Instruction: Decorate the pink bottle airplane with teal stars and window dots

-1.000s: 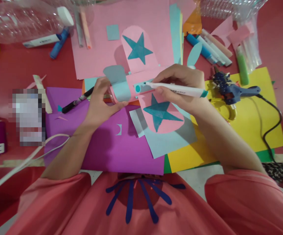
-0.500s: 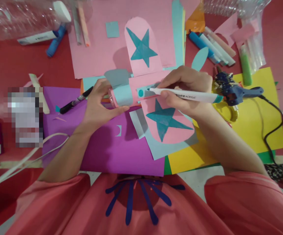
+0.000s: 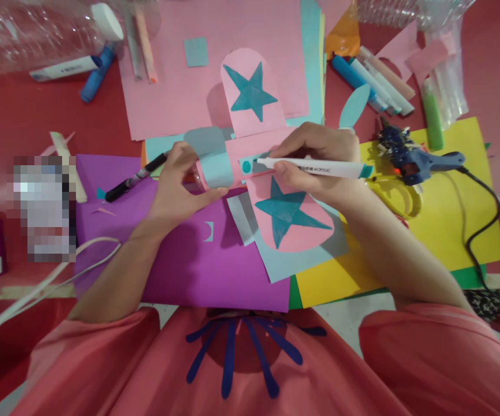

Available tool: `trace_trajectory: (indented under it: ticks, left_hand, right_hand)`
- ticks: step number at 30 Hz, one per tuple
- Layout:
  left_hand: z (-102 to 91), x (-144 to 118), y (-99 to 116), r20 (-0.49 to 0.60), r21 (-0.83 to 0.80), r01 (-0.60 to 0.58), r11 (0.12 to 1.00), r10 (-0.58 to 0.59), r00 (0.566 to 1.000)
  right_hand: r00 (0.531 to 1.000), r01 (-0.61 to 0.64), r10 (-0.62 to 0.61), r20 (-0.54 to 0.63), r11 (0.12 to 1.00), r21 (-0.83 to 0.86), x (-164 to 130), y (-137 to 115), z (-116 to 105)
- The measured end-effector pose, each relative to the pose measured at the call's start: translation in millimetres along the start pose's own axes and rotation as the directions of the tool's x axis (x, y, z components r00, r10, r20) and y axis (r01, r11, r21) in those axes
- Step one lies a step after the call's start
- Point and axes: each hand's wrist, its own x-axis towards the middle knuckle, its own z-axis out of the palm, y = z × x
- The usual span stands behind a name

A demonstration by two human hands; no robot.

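My left hand (image 3: 176, 188) grips the left end of a paper-covered craft piece (image 3: 232, 159), pink with a pale blue band and two pink flaps bearing teal stars (image 3: 250, 92) (image 3: 288, 211). My right hand (image 3: 319, 156) holds a white acrylic marker (image 3: 314, 168) with a teal end. Its tip touches a pale blue strip on the piece, just right of a teal dot (image 3: 246, 167).
Purple (image 3: 181, 260), yellow (image 3: 449, 225) and pink (image 3: 167, 75) paper sheets cover the red table. A black marker (image 3: 135, 177) lies by my left hand. A blue glue gun (image 3: 410, 159) with a black cord lies to the right, several markers (image 3: 375, 78) behind, plastic bottles (image 3: 37, 29) at the back.
The marker tip shifted slightly along the blue strip beside the teal dot. The craft piece and both hands stayed in about the same place; the view drifted a little.
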Motion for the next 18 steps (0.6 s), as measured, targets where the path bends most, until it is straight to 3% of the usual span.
trace_trajectory:
  ticks: [4,9,18]
  left_hand:
    - [-0.4,1.0,-1.5,0.000,0.006,-0.044,0.999,0.044,0.999]
    - [-2.3,1.1,3.6,0.034,-0.023,-0.012,1.000,0.013,0.999]
    - [-3.8,3.6,4.4,0.037,-0.019,-0.030,0.999,0.030,0.999]
  right_hand:
    - [0.999,-0.023,0.025,0.022,0.998,-0.056,0.1,-0.8,-0.9]
    - [0.995,-0.060,0.065,0.075,0.996,-0.065,-0.3,-0.4,-1.9]
    - [0.993,0.108,-0.106,0.048,0.994,-0.027,0.8,4.1,-1.7]
